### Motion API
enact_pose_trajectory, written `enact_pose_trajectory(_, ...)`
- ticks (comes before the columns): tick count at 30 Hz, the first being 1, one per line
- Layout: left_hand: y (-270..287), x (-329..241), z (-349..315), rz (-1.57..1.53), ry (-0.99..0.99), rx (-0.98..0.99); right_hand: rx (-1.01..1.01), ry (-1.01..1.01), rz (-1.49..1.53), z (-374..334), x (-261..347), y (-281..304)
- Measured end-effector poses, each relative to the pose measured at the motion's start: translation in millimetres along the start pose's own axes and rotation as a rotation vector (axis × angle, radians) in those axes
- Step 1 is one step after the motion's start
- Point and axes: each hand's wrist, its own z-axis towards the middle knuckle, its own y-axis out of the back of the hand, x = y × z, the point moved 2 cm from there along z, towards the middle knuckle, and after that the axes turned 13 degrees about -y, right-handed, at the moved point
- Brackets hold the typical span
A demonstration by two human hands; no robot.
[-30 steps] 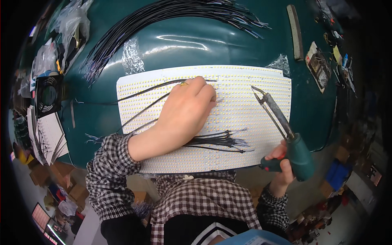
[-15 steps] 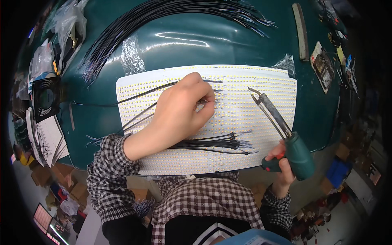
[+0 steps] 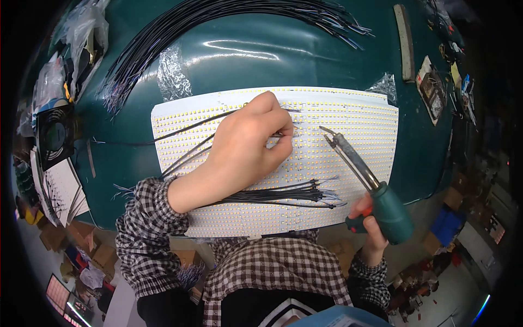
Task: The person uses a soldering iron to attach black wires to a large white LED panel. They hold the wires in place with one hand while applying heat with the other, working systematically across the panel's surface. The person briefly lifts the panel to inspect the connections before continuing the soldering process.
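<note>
My left hand [image 3: 248, 141] is closed over the white LED boards [image 3: 348, 158], thumb and index finger pinched on a thin black wire [image 3: 188, 157] whose end is hidden by the fingers. Another black wire [image 3: 190, 125] runs under the hand, its bare end showing just past the knuckles. In my right hand [image 3: 373, 231] is a green soldering gun [image 3: 393, 215] with a red trigger. Its tip points up and left, over the boards and a short way right of my left fingertips. Between the hands lies a bundle of short black wires [image 3: 283, 193].
A long curved bundle of black wires [image 3: 212, 16] lies at the back of the green table [image 3: 245, 68]. On the left are a black fan [image 3: 55, 135] and plastic bags [image 3: 87, 27]. A grimy small block [image 3: 430, 90] and a grey strip [image 3: 404, 43] lie right.
The soldering gun has moved left and slightly toward me, bringing its tip closer to my left fingers. My left hand has shifted a little to the right, still pinched.
</note>
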Motion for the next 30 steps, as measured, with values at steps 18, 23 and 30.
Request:
enact_pose_trajectory(18, 1, -1, 2, 0.018, -0.056, 0.027, -0.108, -0.080, -0.050, -5, 4, -9)
enact_pose_trajectory(23, 1, -1, 2, 0.018, -0.068, 0.022, -0.106, -0.113, -0.056, -6, 2, -9)
enact_pose_trajectory(30, 1, -2, 3, 0.015, -0.053, 0.036, -0.111, -0.017, -0.163, -4, 3, -10)
